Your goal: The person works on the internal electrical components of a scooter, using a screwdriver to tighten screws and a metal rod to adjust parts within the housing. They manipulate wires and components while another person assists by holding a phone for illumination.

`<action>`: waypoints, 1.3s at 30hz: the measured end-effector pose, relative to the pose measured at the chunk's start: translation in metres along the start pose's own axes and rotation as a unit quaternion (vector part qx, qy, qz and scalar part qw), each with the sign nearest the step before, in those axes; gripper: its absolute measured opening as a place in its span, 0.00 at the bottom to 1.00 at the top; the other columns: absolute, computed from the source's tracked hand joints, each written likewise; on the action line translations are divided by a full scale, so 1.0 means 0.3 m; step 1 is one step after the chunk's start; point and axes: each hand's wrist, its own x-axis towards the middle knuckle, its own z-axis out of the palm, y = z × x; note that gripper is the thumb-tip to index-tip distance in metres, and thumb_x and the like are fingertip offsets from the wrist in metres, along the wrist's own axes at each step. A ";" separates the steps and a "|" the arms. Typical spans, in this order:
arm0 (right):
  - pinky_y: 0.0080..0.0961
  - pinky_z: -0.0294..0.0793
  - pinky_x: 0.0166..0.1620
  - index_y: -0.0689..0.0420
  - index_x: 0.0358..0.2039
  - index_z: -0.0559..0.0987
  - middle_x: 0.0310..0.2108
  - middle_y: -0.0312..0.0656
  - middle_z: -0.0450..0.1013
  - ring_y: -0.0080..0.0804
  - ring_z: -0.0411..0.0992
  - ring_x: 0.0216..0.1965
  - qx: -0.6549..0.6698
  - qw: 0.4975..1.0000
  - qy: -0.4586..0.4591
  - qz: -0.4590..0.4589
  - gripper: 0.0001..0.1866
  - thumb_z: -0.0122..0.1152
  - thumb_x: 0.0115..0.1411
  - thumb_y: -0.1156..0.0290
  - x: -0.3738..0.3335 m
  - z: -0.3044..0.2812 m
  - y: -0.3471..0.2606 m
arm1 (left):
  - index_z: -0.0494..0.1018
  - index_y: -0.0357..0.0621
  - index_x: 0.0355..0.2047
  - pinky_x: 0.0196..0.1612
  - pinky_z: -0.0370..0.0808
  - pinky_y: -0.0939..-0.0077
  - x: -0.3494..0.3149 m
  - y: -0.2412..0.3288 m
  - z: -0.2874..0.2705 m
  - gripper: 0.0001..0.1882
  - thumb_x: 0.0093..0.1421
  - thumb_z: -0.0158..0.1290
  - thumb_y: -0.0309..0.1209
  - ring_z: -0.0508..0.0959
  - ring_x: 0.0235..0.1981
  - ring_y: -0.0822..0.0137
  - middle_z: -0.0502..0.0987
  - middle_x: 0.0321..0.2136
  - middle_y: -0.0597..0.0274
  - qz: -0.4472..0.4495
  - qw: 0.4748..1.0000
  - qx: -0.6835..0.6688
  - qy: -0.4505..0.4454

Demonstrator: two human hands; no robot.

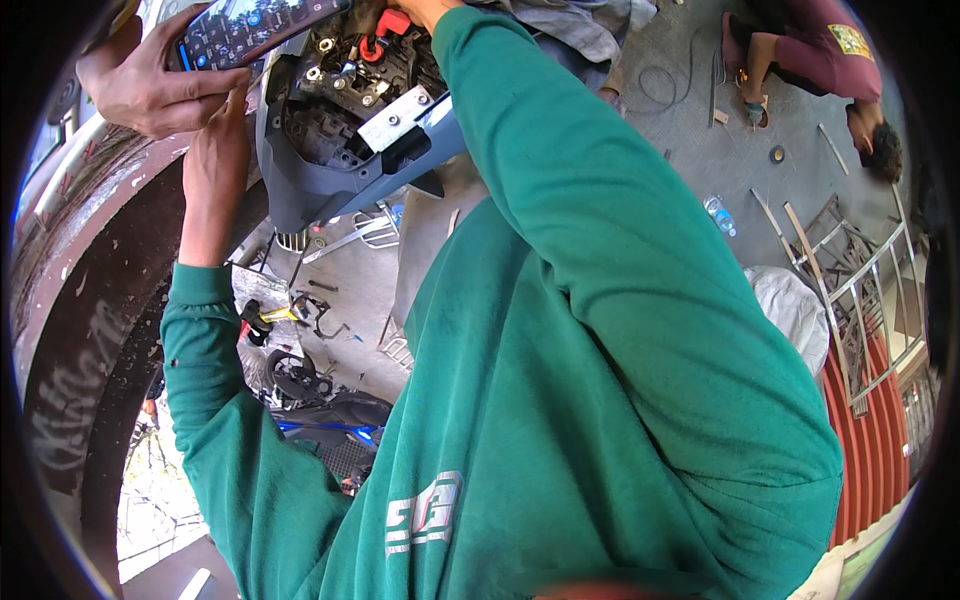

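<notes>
My left arm reaches up on the left, and my left hand (pixel 218 150) is beside the grey-blue body panel (pixel 285 180) of what looks like a motorcycle. Its fingers are hidden behind another person's hand (pixel 165 95), which holds a phone (pixel 250 32) with a lit screen. At the top edge my right hand (pixel 428 10) is mostly cut off; it is over the open compartment, close to a red plastic piece (pixel 392 22). Inside the compartment are bolts, wiring and dark metal parts (pixel 345 100). A pale metal plate (pixel 395 118) with bolts lies across its near edge.
Grey cloth (pixel 575 25) lies at the top, beyond my right arm. At the upper right a person in maroon (pixel 815 50) bends to the floor with a tool. A metal frame (pixel 850 270) stands at right. Below my left arm is a motorcycle with blue trim (pixel 335 425).
</notes>
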 end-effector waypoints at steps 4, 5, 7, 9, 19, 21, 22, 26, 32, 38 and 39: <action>0.36 0.74 0.42 0.52 0.59 0.75 0.45 0.43 0.75 0.38 0.73 0.40 0.005 1.000 0.004 -0.003 0.40 0.48 0.64 0.29 0.001 -0.003 -0.001 | 0.70 0.45 0.62 0.48 0.79 0.53 -0.032 0.041 -0.002 0.22 0.69 0.44 0.24 0.81 0.49 0.44 0.78 0.53 0.42 -0.035 0.997 -0.068 -0.003; 0.36 0.74 0.42 0.52 0.59 0.75 0.45 0.43 0.75 0.38 0.73 0.40 0.005 1.000 0.005 -0.004 0.40 0.48 0.64 0.29 0.003 -0.004 -0.003 | 0.70 0.43 0.62 0.52 0.78 0.54 -0.042 0.046 -0.004 0.23 0.68 0.43 0.22 0.80 0.52 0.46 0.78 0.54 0.45 -0.045 0.997 -0.058 -0.003; 0.36 0.74 0.41 0.52 0.58 0.75 0.45 0.43 0.75 0.38 0.73 0.40 0.006 1.000 0.004 -0.005 0.40 0.48 0.63 0.29 0.006 -0.005 -0.006 | 0.71 0.42 0.62 0.52 0.78 0.54 -0.077 0.053 -0.023 0.23 0.67 0.43 0.22 0.80 0.52 0.46 0.78 0.55 0.45 -0.045 0.995 -0.087 -0.024; 0.36 0.73 0.41 0.52 0.58 0.75 0.44 0.43 0.76 0.38 0.73 0.40 0.006 1.000 0.003 -0.004 0.40 0.48 0.63 0.29 0.010 -0.006 -0.010 | 0.71 0.41 0.62 0.53 0.77 0.53 -0.124 0.052 -0.068 0.24 0.66 0.43 0.21 0.80 0.52 0.46 0.78 0.55 0.44 -0.043 0.992 -0.116 -0.033; 0.36 0.73 0.40 0.51 0.57 0.76 0.43 0.43 0.76 0.38 0.73 0.38 -0.005 1.000 -0.003 -0.008 0.40 0.48 0.63 0.28 0.021 0.006 -0.027 | 0.74 0.46 0.61 0.50 0.76 0.50 -0.116 -0.029 -0.187 0.23 0.67 0.42 0.23 0.80 0.49 0.41 0.80 0.46 0.38 -0.062 0.986 -0.122 -0.095; 0.36 0.73 0.39 0.51 0.57 0.76 0.42 0.43 0.76 0.38 0.73 0.37 -0.008 1.000 -0.005 -0.009 0.40 0.48 0.62 0.28 0.025 0.007 -0.030 | 0.74 0.47 0.60 0.49 0.76 0.48 -0.098 -0.024 -0.153 0.22 0.70 0.41 0.26 0.79 0.48 0.39 0.79 0.45 0.36 -0.069 0.982 -0.138 -0.109; 0.36 0.73 0.39 0.51 0.57 0.76 0.42 0.43 0.76 0.38 0.73 0.37 -0.011 1.000 -0.004 -0.011 0.40 0.48 0.62 0.28 0.028 0.006 -0.033 | 0.75 0.49 0.60 0.48 0.76 0.47 -0.094 -0.017 -0.138 0.21 0.70 0.43 0.27 0.79 0.48 0.38 0.79 0.45 0.35 -0.045 0.986 -0.127 -0.095; 0.36 0.73 0.39 0.51 0.56 0.77 0.41 0.43 0.76 0.38 0.73 0.37 -0.026 1.000 -0.007 -0.015 0.40 0.48 0.62 0.28 0.040 0.013 -0.039 | 0.72 0.44 0.63 0.52 0.75 0.50 -0.061 -0.008 -0.128 0.23 0.69 0.42 0.25 0.79 0.50 0.39 0.79 0.48 0.34 -0.071 0.982 -0.082 -0.155; 0.36 0.73 0.38 0.51 0.55 0.77 0.40 0.43 0.76 0.38 0.73 0.36 -0.043 0.999 -0.008 0.000 0.40 0.49 0.62 0.27 0.029 0.032 -0.017 | 0.76 0.43 0.58 0.48 0.76 0.49 -0.022 -0.004 -0.094 0.23 0.64 0.45 0.21 0.80 0.46 0.38 0.80 0.43 0.34 -0.021 0.984 -0.139 -0.107; 0.36 0.72 0.37 0.50 0.55 0.78 0.39 0.43 0.76 0.38 0.73 0.35 -0.079 0.997 0.013 -0.004 0.40 0.49 0.61 0.26 0.021 0.032 0.000 | 0.76 0.46 0.58 0.44 0.76 0.48 0.008 -0.082 -0.026 0.23 0.64 0.45 0.22 0.81 0.42 0.39 0.80 0.39 0.36 0.074 0.990 -0.103 -0.061; 0.36 0.72 0.37 0.50 0.54 0.78 0.39 0.42 0.76 0.38 0.73 0.34 -0.085 0.996 0.012 -0.004 0.40 0.49 0.61 0.26 0.019 0.035 0.001 | 0.75 0.47 0.58 0.42 0.76 0.47 0.000 -0.079 -0.019 0.23 0.64 0.45 0.21 0.81 0.41 0.39 0.80 0.37 0.37 0.062 0.992 -0.089 -0.056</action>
